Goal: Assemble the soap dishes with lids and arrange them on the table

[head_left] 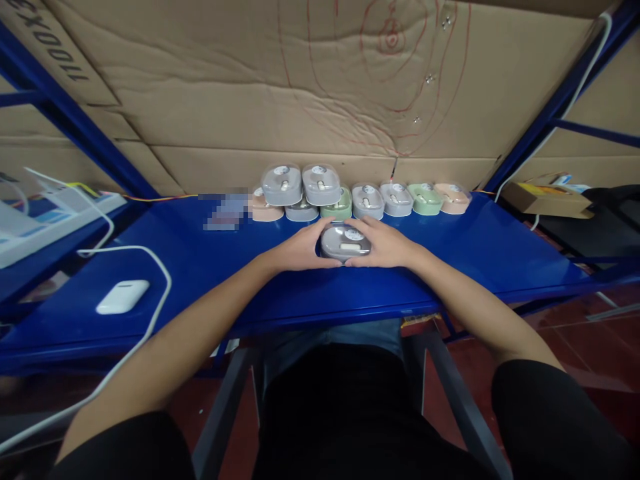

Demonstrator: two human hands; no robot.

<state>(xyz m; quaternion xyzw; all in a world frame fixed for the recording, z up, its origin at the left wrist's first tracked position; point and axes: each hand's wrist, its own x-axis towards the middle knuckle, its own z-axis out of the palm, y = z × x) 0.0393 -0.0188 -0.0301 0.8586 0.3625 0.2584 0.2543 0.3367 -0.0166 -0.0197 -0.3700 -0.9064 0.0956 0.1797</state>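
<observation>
A grey case with a clear lid and a round white label is held between both hands, low over the front half of the blue table. My left hand wraps round its left side. Round its right side is my right hand. Just behind the hands runs a row of similar grey, green and orange cases. Two grey cases, one at the left and one beside it, sit stacked on top of the row. A green case and an orange case end it at the right.
A small white case lies at the table's left, beside a white cable. A white power strip is at the far left. An open cardboard box stands at the right. Cardboard backs the table between blue posts.
</observation>
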